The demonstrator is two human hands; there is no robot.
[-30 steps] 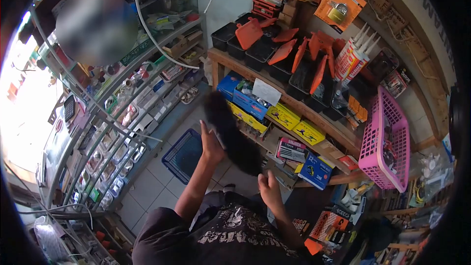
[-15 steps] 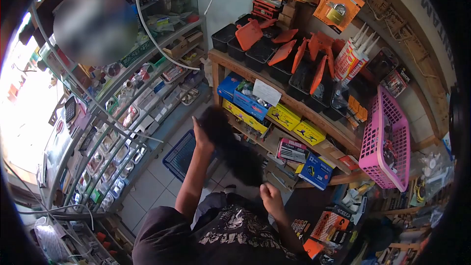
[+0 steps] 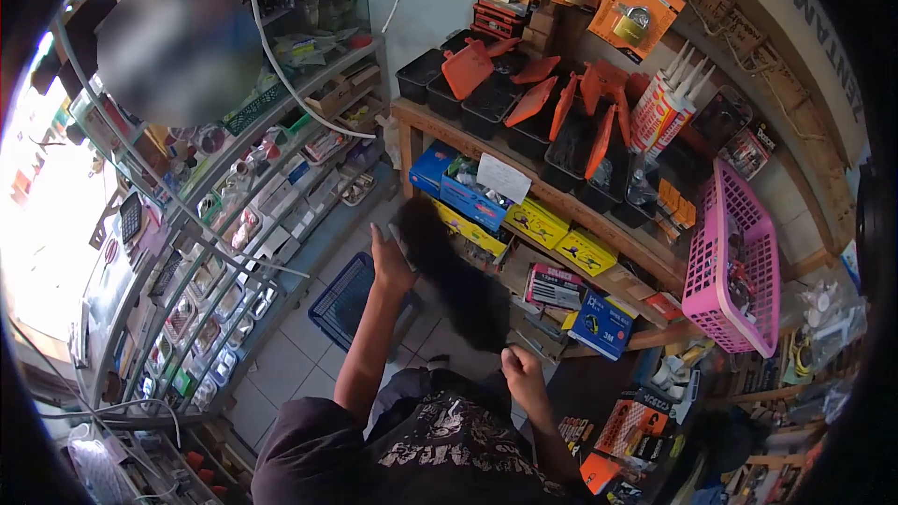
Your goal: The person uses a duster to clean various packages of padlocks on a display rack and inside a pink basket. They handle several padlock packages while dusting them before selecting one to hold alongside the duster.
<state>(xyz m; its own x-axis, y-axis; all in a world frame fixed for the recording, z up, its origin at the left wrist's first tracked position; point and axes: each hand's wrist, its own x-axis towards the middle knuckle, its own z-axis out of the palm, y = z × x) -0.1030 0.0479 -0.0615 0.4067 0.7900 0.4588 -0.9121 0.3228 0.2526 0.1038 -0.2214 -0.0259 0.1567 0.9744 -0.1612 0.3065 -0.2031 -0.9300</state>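
A fluffy black feather duster [image 3: 463, 290] stretches diagonally in front of my body, slightly blurred. My right hand [image 3: 526, 376] is closed around its near end, where the handle is mostly hidden in the fist. At the duster's far end, my left hand [image 3: 391, 264] is raised with its fingers stretched out, the palm side turned to the feathers. It lies against or right beside them; some fingers are hard to make out. Below my left forearm a blue plastic basket [image 3: 323, 304] stands on the tiled floor.
A wooden shelf [image 3: 412, 114] carries black bins with orange lids [image 3: 468, 70] and sealant tubes [image 3: 666, 103]. Yellow boxes [image 3: 538, 223] sit beneath. A pink basket [image 3: 725, 309] hangs right. Left is a glass display counter [image 3: 210, 290] with small goods; a blurred patch covers its upper area.
The duster has shifted slightly, and its far end now sits more clear of my left hand, showing more of the outstretched fingers. My right hand keeps its grip. The view has turned a little.
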